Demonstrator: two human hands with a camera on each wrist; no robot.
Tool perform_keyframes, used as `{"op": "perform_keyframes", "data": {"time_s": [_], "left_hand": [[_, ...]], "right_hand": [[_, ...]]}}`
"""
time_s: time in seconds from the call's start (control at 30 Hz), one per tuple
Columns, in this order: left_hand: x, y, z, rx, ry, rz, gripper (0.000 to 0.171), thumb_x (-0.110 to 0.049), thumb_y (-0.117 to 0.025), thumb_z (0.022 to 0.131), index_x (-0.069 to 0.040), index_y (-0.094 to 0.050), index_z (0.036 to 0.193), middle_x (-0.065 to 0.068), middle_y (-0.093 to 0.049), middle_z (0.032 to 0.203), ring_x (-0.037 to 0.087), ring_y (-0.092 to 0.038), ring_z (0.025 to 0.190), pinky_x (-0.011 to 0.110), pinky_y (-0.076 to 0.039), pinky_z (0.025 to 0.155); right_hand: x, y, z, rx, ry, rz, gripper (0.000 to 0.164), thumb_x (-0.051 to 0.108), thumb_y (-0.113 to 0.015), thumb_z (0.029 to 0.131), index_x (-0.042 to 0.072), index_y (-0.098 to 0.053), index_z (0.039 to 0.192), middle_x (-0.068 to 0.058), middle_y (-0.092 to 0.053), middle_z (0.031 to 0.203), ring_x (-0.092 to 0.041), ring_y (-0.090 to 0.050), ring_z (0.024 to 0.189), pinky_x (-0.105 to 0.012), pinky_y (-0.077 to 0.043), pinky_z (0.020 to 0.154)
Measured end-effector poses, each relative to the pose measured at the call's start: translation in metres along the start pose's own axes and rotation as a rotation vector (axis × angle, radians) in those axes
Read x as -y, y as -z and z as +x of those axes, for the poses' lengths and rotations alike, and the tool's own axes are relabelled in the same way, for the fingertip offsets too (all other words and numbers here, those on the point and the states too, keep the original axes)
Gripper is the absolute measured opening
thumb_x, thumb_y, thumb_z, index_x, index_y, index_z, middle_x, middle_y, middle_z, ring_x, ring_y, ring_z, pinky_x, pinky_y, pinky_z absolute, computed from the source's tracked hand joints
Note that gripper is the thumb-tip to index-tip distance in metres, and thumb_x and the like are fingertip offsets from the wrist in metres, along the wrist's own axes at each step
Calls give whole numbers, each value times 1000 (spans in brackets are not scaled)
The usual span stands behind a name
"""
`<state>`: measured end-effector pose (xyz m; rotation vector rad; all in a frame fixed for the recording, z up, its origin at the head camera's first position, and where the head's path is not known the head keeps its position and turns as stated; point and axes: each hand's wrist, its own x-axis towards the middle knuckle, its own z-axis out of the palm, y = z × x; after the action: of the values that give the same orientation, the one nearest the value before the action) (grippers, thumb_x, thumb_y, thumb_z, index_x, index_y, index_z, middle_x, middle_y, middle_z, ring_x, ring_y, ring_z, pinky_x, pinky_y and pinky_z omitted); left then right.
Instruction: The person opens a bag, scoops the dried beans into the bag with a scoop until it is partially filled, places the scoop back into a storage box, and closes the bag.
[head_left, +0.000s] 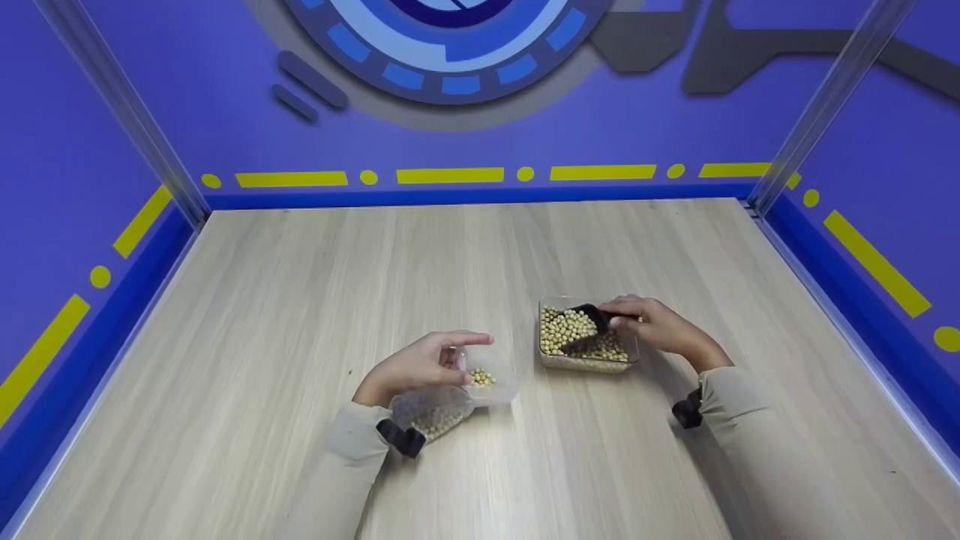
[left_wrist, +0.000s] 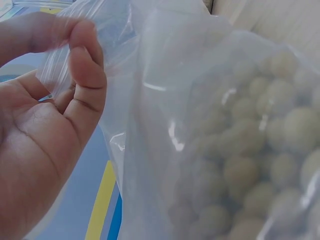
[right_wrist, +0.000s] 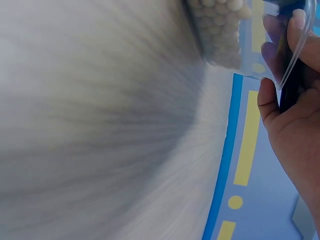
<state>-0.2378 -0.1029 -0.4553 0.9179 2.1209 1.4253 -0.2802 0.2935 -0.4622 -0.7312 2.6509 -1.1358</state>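
With fingers and thumb, my left hand (head_left: 420, 367) pinches the zip edge of a clear plastic bag (left_wrist: 155, 95). Pale yellow soybeans (head_left: 481, 377) show at the bag's spread mouth, and more fill its body, which lies by the left wrist. To the right stands a clear rectangular container (head_left: 589, 366) of the same soybeans. My right hand (head_left: 660, 324) grips the handle of a black scoop (head_left: 598, 316), whose bowl sits tilted among the beans in the container. In the right wrist view the handle (right_wrist: 289, 97) is partly hidden by the fingers.
Both things rest on a wood-grain table (head_left: 360, 285). Blue panels with yellow marks (head_left: 450, 175) enclose its back and sides, joined by metal corner posts. Black wrist straps (head_left: 401, 437) sit over the sleeves.
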Motion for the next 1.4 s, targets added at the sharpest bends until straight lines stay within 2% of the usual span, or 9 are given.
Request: {"op": "perform_keyframes", "data": {"time_s": [0.2, 0.33, 0.4, 0.53, 0.7, 1.0, 1.17, 1.23, 1.4], "left_hand": [[-1, 0, 0, 6, 18, -36, 63, 5, -63, 79, -2, -47, 140, 21, -53, 133, 3, -39, 61, 16, -37, 57], [-1, 0, 0, 9, 37, -62, 64, 6, -62, 79, -3, -47, 141, 24, -57, 117, 3, -37, 58, 17, -37, 54], [-1, 0, 0, 7, 43, -70, 64, 6, -62, 79, -2, -47, 141, 19, -59, 102, 2, -37, 57, 17, -37, 53], [-1, 0, 1, 5, 47, -78, 65, 6, -63, 79, -1, -47, 141, 5, -54, 85, 2, -40, 59, 17, -38, 54], [0, 0, 1, 10, 41, -73, 64, 7, -62, 79, -2, -47, 141, -3, -51, 77, 2, -41, 60, 17, -38, 54], [-1, 1, 0, 1, 26, -23, 63, 3, -64, 79, -2, -48, 140, -3, -48, 80, 2, -38, 59, 17, -37, 55], [0, 0, 0, 0, 38, -39, 63, 4, -64, 80, -3, -48, 140, -3, -49, 80, 3, -38, 58, 18, -37, 55], [0, 0, 0, -1, 43, -47, 63, 4, -64, 80, -3, -48, 141, -3, -49, 80, 3, -37, 56, 18, -37, 55], [1, 0, 0, -2, 48, -57, 63, 3, -64, 80, -3, -48, 141, -3, -47, 76, 3, -35, 54, 18, -37, 53]], "right_hand": [[3, 1, -1, 7, 7, 12, 37, 9, -54, 96, -6, -56, 129, -27, -55, 131, -45, -40, 131, -56, -34, 107], [1, 1, -1, -1, 11, 1, 37, 9, -53, 96, -5, -57, 130, -25, -57, 130, -41, -47, 126, -52, -40, 101], [0, 1, -1, -8, 3, 3, 37, 10, -53, 96, -5, -57, 130, -25, -57, 130, -41, -46, 126, -52, -40, 101], [-2, 0, -2, -16, -4, 10, 37, 11, -53, 97, -4, -57, 130, -25, -56, 131, -42, -45, 127, -53, -39, 102], [-3, -1, -2, -30, -11, 35, 36, 14, -53, 97, -2, -58, 130, -23, -57, 130, -40, -47, 126, -50, -41, 101], [-6, -3, -6, -57, -21, 77, 37, 15, -53, 97, -3, -58, 129, -25, -55, 132, -41, -46, 126, -24, -43, 100], [-7, -3, -7, -54, -27, 83, 39, 16, -53, 97, -3, -57, 130, -25, -54, 134, -41, -44, 129, -39, -42, 104], [-7, -3, -8, -48, -21, 83, 39, 16, -53, 97, -4, -56, 131, -25, -53, 134, -41, -43, 129, -41, -42, 103], [-8, -3, -8, -42, -13, 97, 39, 17, -53, 97, -3, -56, 131, -23, -54, 134, -33, -46, 128, -19, -42, 98]]}}
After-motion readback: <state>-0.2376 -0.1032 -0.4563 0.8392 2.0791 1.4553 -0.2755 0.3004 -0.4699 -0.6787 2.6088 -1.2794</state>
